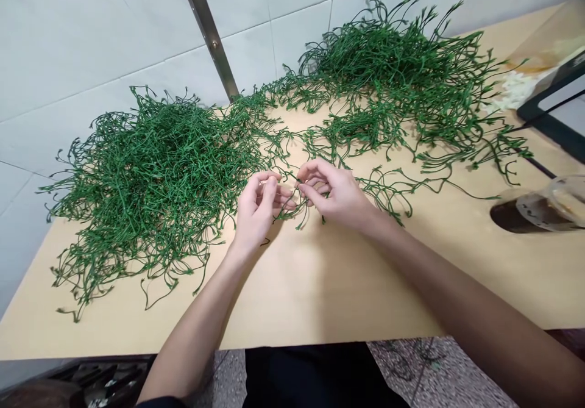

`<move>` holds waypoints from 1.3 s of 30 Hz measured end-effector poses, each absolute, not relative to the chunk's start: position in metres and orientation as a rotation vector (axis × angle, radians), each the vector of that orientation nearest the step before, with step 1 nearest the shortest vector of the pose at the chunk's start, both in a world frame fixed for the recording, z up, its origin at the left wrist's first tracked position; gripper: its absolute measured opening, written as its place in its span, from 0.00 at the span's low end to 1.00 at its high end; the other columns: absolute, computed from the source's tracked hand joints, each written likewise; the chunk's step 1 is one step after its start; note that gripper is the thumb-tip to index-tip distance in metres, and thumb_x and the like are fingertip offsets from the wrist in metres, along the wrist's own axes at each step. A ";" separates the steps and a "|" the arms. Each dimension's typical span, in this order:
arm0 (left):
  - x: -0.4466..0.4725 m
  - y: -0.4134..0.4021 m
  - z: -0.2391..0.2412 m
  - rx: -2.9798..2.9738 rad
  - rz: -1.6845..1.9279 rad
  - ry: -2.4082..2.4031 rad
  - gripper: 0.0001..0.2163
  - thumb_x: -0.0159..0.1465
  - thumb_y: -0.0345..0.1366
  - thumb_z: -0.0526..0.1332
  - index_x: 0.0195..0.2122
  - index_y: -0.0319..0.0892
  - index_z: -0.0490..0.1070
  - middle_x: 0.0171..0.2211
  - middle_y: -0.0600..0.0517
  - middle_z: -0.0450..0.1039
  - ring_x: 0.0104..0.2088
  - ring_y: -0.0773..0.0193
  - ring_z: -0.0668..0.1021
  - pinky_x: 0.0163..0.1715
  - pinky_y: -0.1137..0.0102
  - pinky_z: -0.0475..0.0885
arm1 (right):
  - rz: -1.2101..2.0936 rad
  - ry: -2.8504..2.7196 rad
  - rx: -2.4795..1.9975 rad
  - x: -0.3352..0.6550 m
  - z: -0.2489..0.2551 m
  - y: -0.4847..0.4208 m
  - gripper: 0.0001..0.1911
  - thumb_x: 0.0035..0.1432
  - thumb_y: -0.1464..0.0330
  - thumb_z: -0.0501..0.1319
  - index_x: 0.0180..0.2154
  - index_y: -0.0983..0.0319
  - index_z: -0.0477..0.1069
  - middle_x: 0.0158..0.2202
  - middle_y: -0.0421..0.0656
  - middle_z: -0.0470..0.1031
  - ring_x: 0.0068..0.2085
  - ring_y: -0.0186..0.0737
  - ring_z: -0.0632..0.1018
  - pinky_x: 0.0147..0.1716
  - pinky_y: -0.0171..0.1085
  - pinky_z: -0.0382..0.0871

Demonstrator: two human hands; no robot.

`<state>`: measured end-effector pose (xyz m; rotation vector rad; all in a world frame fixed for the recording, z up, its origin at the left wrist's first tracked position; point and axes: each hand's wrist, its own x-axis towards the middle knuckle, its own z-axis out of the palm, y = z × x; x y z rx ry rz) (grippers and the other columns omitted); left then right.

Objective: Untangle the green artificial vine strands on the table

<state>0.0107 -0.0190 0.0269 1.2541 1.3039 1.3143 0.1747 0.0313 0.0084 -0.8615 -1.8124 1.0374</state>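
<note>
Thin, wiry green artificial plant stems with small forked tips lie in a big tangled pile [159, 170] on the left and another pile [393, 66] at the back right. Between them, close in front of me, both hands meet over a few loose stems. My right hand [336, 194] pinches a green stem [297, 196] between thumb and fingertips. Just left of it, my left hand [258, 207] has thumb and index finger pressed together, its other fingers curled near the same stem. What the left pinch holds is too small to make out.
The light wooden table [292, 292] stands against a tiled wall [114, 36] with a metal strip [210, 36]. A clear cup of dark drink [525, 213] lies at the right, near a dark-framed object [557, 115] and small white pieces [514, 91].
</note>
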 end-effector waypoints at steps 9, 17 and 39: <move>0.013 -0.019 0.019 1.302 1.106 1.253 0.12 0.55 0.40 0.71 0.32 0.38 0.73 0.27 0.52 0.74 0.25 0.68 0.79 0.25 0.74 0.76 | 1.404 -1.439 -0.788 0.170 0.012 0.032 0.13 0.50 0.70 0.68 0.35 0.60 0.65 0.28 0.36 0.69 0.23 0.29 0.72 0.21 0.29 0.72; 0.007 -0.017 0.013 2.035 1.344 1.345 0.07 0.56 0.35 0.72 0.37 0.47 0.82 0.42 0.48 0.77 0.43 0.62 0.79 0.45 0.64 0.78 | 1.456 -1.349 -0.805 0.170 0.015 0.033 0.15 0.46 0.69 0.70 0.33 0.59 0.64 0.27 0.35 0.70 0.24 0.29 0.75 0.23 0.30 0.73; 0.015 -0.023 0.015 1.843 1.521 1.467 0.06 0.63 0.35 0.65 0.39 0.41 0.70 0.32 0.53 0.75 0.33 0.69 0.78 0.34 0.74 0.77 | 1.480 -1.394 -0.884 0.171 0.019 0.029 0.18 0.42 0.69 0.72 0.31 0.60 0.64 0.26 0.37 0.77 0.27 0.33 0.79 0.28 0.32 0.75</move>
